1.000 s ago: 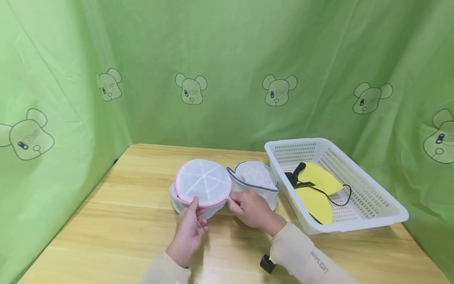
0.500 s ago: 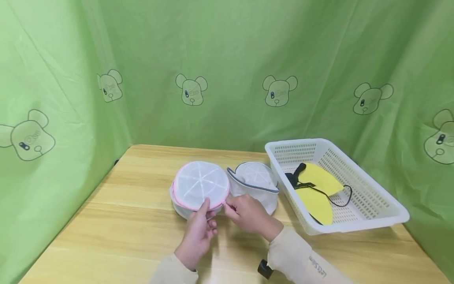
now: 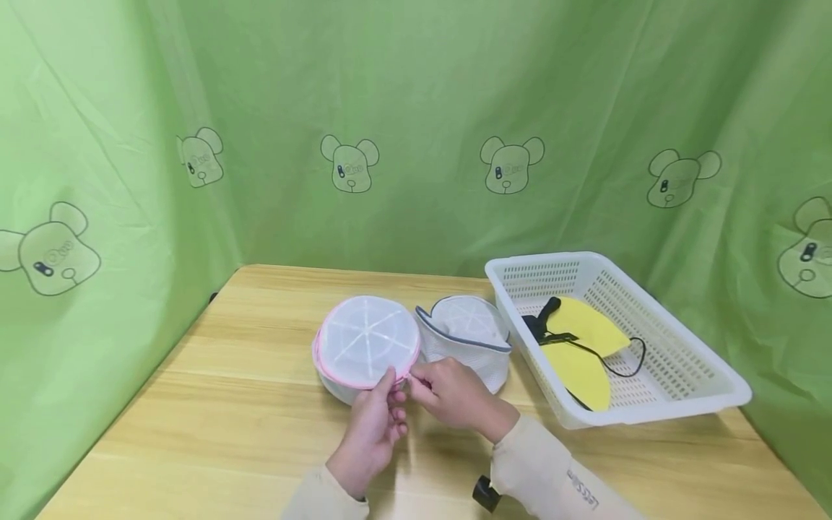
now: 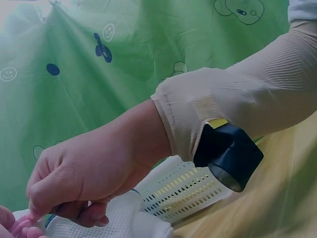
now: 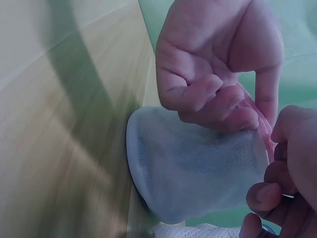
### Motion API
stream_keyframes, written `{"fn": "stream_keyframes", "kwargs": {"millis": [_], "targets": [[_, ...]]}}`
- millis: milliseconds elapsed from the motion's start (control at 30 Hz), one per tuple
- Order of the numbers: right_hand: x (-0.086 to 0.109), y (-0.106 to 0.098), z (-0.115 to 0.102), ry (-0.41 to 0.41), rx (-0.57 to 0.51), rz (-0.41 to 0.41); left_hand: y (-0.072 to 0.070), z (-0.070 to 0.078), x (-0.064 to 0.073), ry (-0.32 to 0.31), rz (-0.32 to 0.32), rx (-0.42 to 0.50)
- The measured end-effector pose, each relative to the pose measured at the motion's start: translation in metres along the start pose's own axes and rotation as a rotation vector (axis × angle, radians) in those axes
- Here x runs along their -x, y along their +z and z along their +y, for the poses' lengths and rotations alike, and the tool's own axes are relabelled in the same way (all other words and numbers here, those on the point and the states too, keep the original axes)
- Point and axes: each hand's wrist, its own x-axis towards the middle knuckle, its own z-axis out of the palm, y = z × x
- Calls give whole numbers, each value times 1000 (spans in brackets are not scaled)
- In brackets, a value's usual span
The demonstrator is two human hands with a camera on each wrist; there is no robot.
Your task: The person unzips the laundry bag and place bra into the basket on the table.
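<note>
Both hands meet at the near rim of the round pink-trimmed white mesh pouch (image 3: 366,345); left hand (image 3: 372,432) pinches its edge; right hand (image 3: 448,393), just right, pinches the zip there.

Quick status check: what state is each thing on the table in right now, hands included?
Pink-trimmed mesh bag: on the table, lid down, both hands at its near rim.
Grey-trimmed mesh bag: lid open, untouched.
White basket: upright, holding yellow pads with a black cord.
Left hand: pinches the pink trim.
Right hand: pinches the pink trim beside the left hand.
</note>
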Motion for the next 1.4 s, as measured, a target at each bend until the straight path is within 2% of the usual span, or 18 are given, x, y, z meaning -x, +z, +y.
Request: {"fn": "stream_keyframes", "kwargs": {"millis": [600, 867, 1200, 1400], "targets": [[1, 0, 7, 21, 44, 5, -7, 4, 0, 11, 21, -4], [2, 0, 8, 22, 13, -1, -12, 4, 0, 14, 27, 4], [0, -1, 12, 39, 47, 7, -15, 8, -2, 33, 71, 8], [-1, -2, 12, 35, 52, 10, -17, 11, -2, 32, 64, 18]]}}
